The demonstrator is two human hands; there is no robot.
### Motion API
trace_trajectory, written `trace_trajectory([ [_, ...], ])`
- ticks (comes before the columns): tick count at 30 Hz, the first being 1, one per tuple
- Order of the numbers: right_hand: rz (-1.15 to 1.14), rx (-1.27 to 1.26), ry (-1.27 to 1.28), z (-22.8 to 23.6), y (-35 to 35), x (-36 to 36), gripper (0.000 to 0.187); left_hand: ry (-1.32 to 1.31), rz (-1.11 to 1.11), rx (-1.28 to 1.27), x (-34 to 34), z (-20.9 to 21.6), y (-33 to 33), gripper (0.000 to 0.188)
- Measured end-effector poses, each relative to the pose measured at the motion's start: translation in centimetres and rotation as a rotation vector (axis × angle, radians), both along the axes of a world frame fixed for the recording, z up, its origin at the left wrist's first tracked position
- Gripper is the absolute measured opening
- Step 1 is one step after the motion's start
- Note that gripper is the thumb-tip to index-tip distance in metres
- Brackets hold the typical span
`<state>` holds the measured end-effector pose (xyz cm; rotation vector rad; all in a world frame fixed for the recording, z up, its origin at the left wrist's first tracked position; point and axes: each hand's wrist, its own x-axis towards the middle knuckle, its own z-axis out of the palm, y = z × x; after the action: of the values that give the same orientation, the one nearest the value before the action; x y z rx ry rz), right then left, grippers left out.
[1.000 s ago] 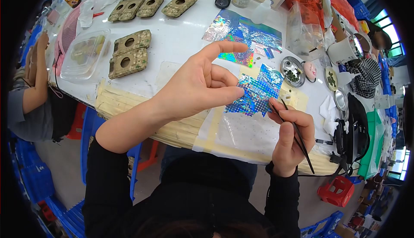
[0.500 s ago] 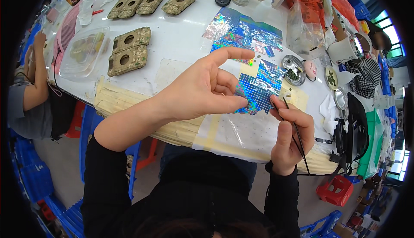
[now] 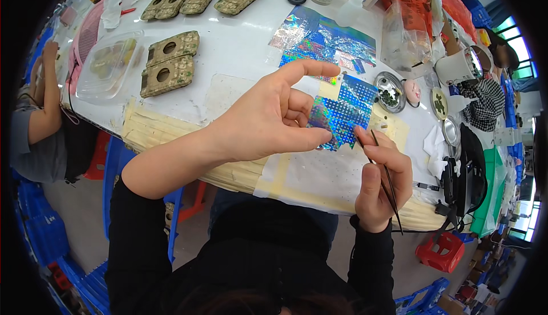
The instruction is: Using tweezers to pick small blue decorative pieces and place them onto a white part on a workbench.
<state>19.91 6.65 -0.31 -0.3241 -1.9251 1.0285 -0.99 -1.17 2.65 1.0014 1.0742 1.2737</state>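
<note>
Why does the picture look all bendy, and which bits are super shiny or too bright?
Head view: the wide fisheye lens bends the edges of the table and leaves the corners black; head view: light glints in rainbow colours off the blue foil sheet by the left hand; head view: the window at the right glows almost white.

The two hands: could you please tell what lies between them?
The shiny blue foil lies between the left hand and the right hand, which holds dark tweezers. The head view shows this.
</note>
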Motion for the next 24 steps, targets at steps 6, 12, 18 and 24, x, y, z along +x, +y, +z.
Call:
trace_trajectory([
  [6,-0.162,0.428,-0.166,0.7,-0.3,0.0,0.023,0.048,0.062,-0.015,-0.1,-0.1,0.0,0.073],
  [12,-0.125,0.475,-0.232,1.0,-0.5,-0.3,0.029,0.058,0.030,-0.028,-0.3,0.1,-0.1,0.072],
  [18,-0.108,0.510,-0.258,1.3,-0.4,-0.4,0.030,0.044,0.044,-0.031,-0.2,-0.2,0.0,0.073],
  [24,-0.113,0.525,-0.256,1.3,-0.4,-0.4,0.030,0.031,0.026,-0.047,-0.3,0.0,-0.1,0.072],
])
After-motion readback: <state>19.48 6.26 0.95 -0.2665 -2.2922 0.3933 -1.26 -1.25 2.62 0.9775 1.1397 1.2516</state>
